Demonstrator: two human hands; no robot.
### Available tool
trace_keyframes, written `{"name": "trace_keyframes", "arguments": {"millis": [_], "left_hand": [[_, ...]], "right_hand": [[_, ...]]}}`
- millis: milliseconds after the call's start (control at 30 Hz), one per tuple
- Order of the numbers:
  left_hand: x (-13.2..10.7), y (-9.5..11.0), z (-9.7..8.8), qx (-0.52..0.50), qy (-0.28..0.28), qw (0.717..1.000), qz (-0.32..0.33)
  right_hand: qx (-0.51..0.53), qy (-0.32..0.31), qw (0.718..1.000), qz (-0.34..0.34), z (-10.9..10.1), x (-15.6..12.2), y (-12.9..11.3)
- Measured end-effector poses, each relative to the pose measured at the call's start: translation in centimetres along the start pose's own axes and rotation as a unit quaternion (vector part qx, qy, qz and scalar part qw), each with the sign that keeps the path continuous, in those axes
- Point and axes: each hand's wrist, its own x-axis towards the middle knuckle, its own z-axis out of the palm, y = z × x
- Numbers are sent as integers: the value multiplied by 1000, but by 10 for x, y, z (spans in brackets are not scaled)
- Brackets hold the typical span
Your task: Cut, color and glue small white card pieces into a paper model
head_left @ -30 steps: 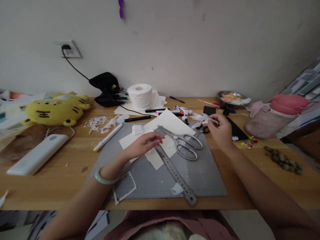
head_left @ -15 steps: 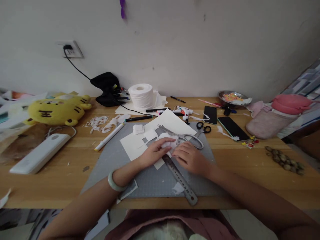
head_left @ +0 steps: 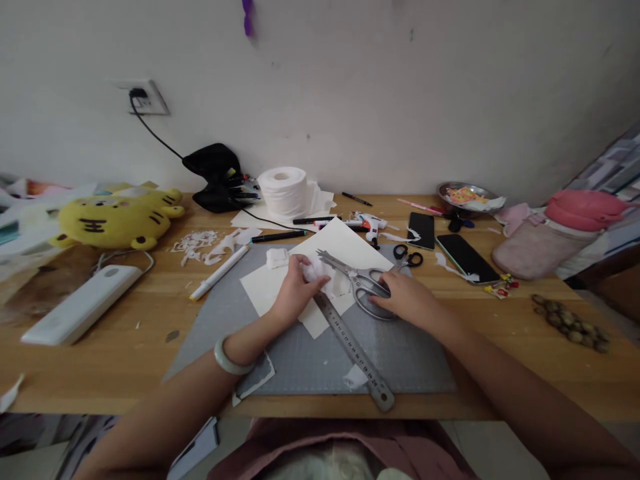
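Note:
My left hand is closed on a crumpled piece of white tissue, pinched between thumb and fingers above the paper. My right hand grips the handle loops of the large grey scissors, whose blades point to the upper left toward the tissue. Cream paper sheets lie under both hands' work on a grey cutting mat. A steel ruler runs diagonally from near my left hand to the mat's front edge. A small folded white tissue pad lies just beyond my left hand.
At the back stands a toilet paper roll. A white marker and paper scraps lie left, near a yellow plush toy. Small black scissors, two phones, a metal bowl and a pink-lidded bottle are right.
My hands have moved apart. The left has drawn the tissue slightly to the left; the right has left the tissue and taken hold of the grey scissors' handles.

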Motion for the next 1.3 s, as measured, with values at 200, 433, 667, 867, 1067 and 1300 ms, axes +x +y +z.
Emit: {"name": "trace_keyframes", "arguments": {"millis": [200,433,667,867,1067,1300], "left_hand": [[12,3,-17,53,14,997,50],[22,1,-32,7,10,999,44],[23,-2,-37,-11,11,998,59],[26,-6,-34,-45,56,995,64],[28,-14,-36,-2,51,994,101],[26,-12,-34,-30,37,993,106]], "right_hand": [[51,18,998,21,-2,3,-1],[465,-48,880,87,8,12,7],[711,-151,686,2,3,-4,-17],[745,-269,607,-67,15,-12,-21],[788,-267,555,4,21,-9,-23],[839,-287,442,137,12,-1,-22]]}}
